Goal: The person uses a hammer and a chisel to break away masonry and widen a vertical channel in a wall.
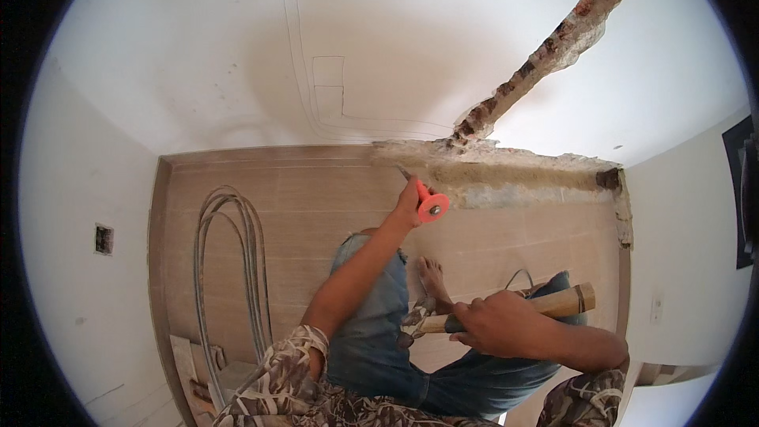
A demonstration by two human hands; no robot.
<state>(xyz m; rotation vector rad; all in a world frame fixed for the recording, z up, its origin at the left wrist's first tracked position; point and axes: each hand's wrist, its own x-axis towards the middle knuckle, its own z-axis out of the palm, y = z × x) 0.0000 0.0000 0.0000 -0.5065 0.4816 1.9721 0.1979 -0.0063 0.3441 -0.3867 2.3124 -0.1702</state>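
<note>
My left hand [407, 204] is wrapped around a chisel [432, 207] with a round orange hand guard. The chisel's tip points at the foot of the wall, near the left end of a broken-out strip [506, 174]; I cannot tell whether it touches. Closed around a hammer [560, 304] with a thick wooden handle, my right hand [498, 323] is above my right thigh. The handle's butt points right, and the hammer's head lies to the left, near my bare foot [432, 275].
A rough channel [545, 55] runs diagonally up the white wall [395, 39], beside pencilled outlines. Coiled grey tubing [251, 261] lies on the tiled floor [304, 198] at left. A box hole [103, 239] is in the left wall, and a dark frame [742, 182] hangs at right.
</note>
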